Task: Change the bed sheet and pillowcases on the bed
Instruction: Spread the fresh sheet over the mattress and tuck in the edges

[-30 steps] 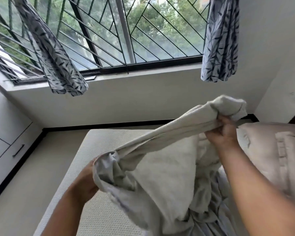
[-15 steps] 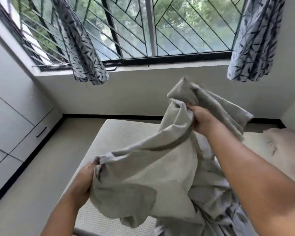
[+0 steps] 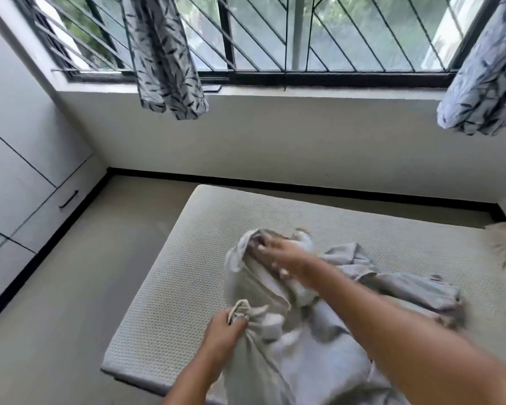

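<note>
Dropping from the raised stretch of a moment before, the sheet (image 3: 254,290) lay bunched on the bare mattress (image 3: 187,273), trailing toward its near edge. The left hand (image 3: 225,328) pinched a gathered corner. The right hand (image 3: 284,255), set apart from it, reached into the far folds, too blurred to tell whether it gripped or only pressed. With the mattress uncovered, spreading and tucking probably remained ahead, and the pillowcases too.

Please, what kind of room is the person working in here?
Most likely a home bedroom: a bare mattress with a loose sheet on it, built-in cupboards along the wall, and a barred window with patterned curtains.
</note>
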Tool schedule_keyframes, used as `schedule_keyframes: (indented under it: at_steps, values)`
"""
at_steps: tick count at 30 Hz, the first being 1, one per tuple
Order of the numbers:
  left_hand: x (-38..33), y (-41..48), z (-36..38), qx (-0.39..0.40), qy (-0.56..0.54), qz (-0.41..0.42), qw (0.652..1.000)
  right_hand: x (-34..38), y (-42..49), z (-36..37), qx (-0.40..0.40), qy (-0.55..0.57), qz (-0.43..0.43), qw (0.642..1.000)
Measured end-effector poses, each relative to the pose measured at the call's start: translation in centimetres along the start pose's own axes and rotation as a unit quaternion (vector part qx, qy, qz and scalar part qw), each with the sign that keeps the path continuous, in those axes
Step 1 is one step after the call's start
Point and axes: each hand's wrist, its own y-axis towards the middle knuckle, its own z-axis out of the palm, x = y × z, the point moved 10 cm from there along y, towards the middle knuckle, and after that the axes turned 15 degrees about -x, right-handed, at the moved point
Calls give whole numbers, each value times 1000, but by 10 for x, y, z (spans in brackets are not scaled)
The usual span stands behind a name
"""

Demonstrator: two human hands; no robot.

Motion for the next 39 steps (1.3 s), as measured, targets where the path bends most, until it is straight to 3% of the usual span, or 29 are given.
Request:
schedule_keyframes:
  at_steps: [3, 6, 9, 12, 16, 19, 21, 24, 27, 30, 32, 35, 37, 39]
  values:
    - [47, 41, 5, 12, -75, -63, 995, -84, -36, 69, 69, -109, 176, 976]
    - [45, 41, 8, 46, -184, -156, 969, -132, -71, 121, 85, -21, 314, 945]
    - [58, 40, 16, 89, -269, -248, 926, -127, -66, 137, 2, 8, 253, 967]
    - [66, 42, 19, 109, -289, -272, 911, -114, -59, 132, -62, -143, 149, 976]
    - [66, 50, 13, 98, -282, -277, 913, -90, -78, 125, -77, -284, 98, 951]
    - [68, 69, 0, 67, -273, -287, 916, -76, -101, 131, -19, -331, 65, 941]
    - [71, 83, -10, 44, -262, -297, 917, -64, -112, 136, -25, -327, 21, 944]
    - [53, 87, -24, 55, -265, -280, 921, -30, -130, 127, -147, -196, -54, 968]
    - [36, 82, -33, 96, -277, -260, 920, -23, -144, 114, -265, -84, -24, 960]
    - [28, 77, -51, 97, -265, -217, 934, -16, -159, 120, -308, 12, -9, 951]
    - [21, 73, -70, 87, -256, -181, 945, -10, -169, 143, -260, 12, 12, 966]
    - [16, 87, -97, 60, -297, -168, 938, -23, -186, 185, -149, -123, 67, 979]
    - [19, 96, -110, 68, -324, -185, 925, -38, -202, 212, -92, -226, 117, 963]
    - [31, 98, -123, 77, -337, -214, 914, -48, -216, 227, -101, -263, 168, 945]
